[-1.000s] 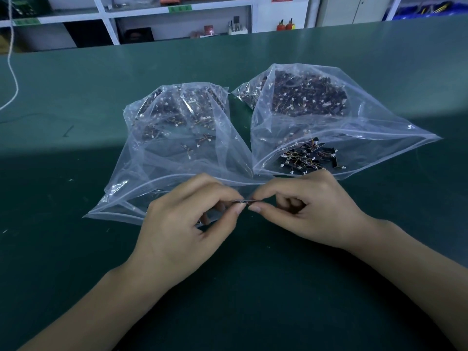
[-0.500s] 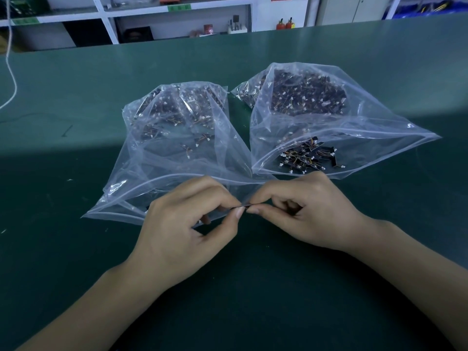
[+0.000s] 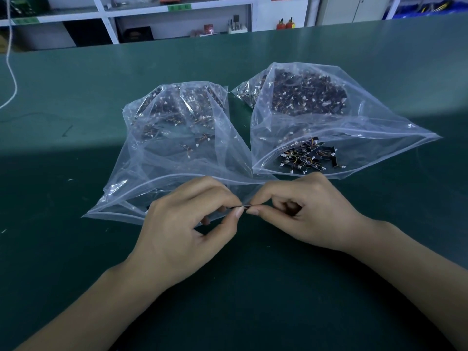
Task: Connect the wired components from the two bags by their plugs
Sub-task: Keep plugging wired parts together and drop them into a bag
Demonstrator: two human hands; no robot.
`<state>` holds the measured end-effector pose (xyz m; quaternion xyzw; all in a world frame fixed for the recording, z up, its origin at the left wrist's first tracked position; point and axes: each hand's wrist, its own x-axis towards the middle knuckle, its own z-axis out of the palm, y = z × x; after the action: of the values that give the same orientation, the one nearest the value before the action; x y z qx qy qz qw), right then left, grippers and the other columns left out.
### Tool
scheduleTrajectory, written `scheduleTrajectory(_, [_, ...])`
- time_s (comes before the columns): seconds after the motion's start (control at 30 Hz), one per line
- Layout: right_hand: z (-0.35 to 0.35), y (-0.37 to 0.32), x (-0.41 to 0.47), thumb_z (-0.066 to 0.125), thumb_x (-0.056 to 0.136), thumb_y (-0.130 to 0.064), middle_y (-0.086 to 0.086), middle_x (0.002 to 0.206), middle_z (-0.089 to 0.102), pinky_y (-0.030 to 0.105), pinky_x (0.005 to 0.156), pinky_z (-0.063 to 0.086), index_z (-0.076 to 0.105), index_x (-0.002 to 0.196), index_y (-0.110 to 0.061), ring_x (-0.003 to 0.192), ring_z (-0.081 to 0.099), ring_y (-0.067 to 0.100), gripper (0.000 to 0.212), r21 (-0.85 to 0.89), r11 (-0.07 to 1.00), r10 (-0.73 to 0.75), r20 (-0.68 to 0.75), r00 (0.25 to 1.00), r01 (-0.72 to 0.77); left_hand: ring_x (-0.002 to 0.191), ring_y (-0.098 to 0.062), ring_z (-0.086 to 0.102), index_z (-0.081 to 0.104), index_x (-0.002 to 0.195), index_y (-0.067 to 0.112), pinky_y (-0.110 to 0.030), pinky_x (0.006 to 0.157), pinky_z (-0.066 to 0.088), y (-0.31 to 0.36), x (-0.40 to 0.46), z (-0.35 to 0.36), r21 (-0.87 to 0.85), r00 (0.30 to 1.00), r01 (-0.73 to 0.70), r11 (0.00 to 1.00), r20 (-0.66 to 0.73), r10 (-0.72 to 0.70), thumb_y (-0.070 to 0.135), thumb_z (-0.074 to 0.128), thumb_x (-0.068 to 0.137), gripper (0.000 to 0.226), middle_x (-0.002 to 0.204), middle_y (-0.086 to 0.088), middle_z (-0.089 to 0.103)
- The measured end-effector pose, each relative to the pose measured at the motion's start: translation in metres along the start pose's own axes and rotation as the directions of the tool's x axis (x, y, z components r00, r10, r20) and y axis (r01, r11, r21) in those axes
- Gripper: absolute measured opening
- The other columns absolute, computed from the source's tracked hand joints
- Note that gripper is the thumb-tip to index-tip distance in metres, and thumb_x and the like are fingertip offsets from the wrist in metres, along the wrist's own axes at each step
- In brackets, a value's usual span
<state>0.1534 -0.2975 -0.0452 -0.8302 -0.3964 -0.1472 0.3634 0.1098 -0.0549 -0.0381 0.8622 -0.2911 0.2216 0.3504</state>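
left hand (image 3: 184, 231) | right hand (image 3: 306, 214) | pinch wired component (image 3: 243, 206) | no readable writing

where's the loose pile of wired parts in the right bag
In the head view, the loose pile lies right of centre, inside the right bag near its mouth, just beyond the right hand.

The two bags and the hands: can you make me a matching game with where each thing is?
Things:
1. left bag
2. right bag
3. white cable
4. red bottles

Places:
A. far left edge of the green table
B. on the floor behind the table, by the shelves
C. just behind the left hand
D. just behind the right hand

Pairs: 1-C, 2-D, 3-A, 4-B. Both hands pinch a tiny wired part between them.
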Motion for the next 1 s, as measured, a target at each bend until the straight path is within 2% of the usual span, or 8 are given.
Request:
scheduleTrajectory(0.23, [-0.001,0.001,0.0,0.074,0.1,-0.028,-0.005,0.054,0.037,0.018,0.054,0.028,0.08,0.096,-0.023,0.05,0.033,0.014,0.009,-0.003,1.0,-0.003,-0.01,1.0,0.002,0.08,-0.016,0.066,0.078,0.09,0.015,-0.035,0.061,0.052,0.0,0.0,0.001,0.0,1.0,-0.002,1.0,0.0,0.002,0.017,0.073,0.098,0.009,0.089,0.009,0.066])
scheduleTrajectory(0.5, [-0.002,-0.003,-0.001,0.071,0.1,-0.03,-0.01,0.055,0.031,0.018,0.053,0.028,0.076,0.092,-0.02,0.048,0.032,0.011,0.014,-0.003,1.0,0.007,0.009,1.0,-0.007,0.08,-0.016,0.066,0.077,0.09,0.016,-0.036,0.059,0.052,-0.001,0.0,0.001,-0.006,1.0,0.006,1.0,0.011,-0.006,0.018,0.073,0.099,0.009,0.089,0.011,0.066])
scheduleTrajectory(0.7, [-0.003,-0.003,-0.001,0.07,0.1,-0.031,-0.01,0.054,0.032,0.021,0.051,0.029,0.076,0.093,-0.021,0.048,0.032,0.011,0.015,-0.01,1.0,0.007,0.03,1.0,-0.006,0.077,-0.018,0.065,0.077,0.089,0.016,-0.038,0.057,0.052,-0.002,-0.001,0.001,0.008,1.0,0.014,1.0,0.016,-0.014,0.018,0.072,0.099,0.011,0.087,0.009,0.065])
scheduleTrajectory(0.87, [-0.008,0.003,0.0,0.07,0.099,-0.036,-0.011,0.053,0.032,0.019,0.053,0.03,0.078,0.095,-0.025,0.048,0.033,0.007,0.014,-0.123,0.992,0.042,0.027,0.999,-0.039,0.083,-0.016,0.067,0.077,0.088,0.021,-0.041,0.065,0.053,-0.004,0.0,-0.001,0.132,1.0,0.003,0.991,-0.013,-0.001,0.036,0.073,0.101,0.02,0.088,0.012,0.067])
scheduleTrajectory(1.0, [-0.019,0.015,0.002,0.074,0.097,-0.036,-0.009,0.052,0.038,0.025,0.052,0.035,0.081,0.094,-0.024,0.047,0.035,0.007,0.014,-0.188,0.974,0.109,-0.095,0.989,-0.126,0.09,-0.014,0.064,0.075,0.089,0.023,-0.037,0.077,0.05,-0.009,0.004,-0.008,0.247,1.0,-0.004,0.969,0.023,-0.002,0.042,0.059,0.108,0.032,0.09,0.014,0.067])
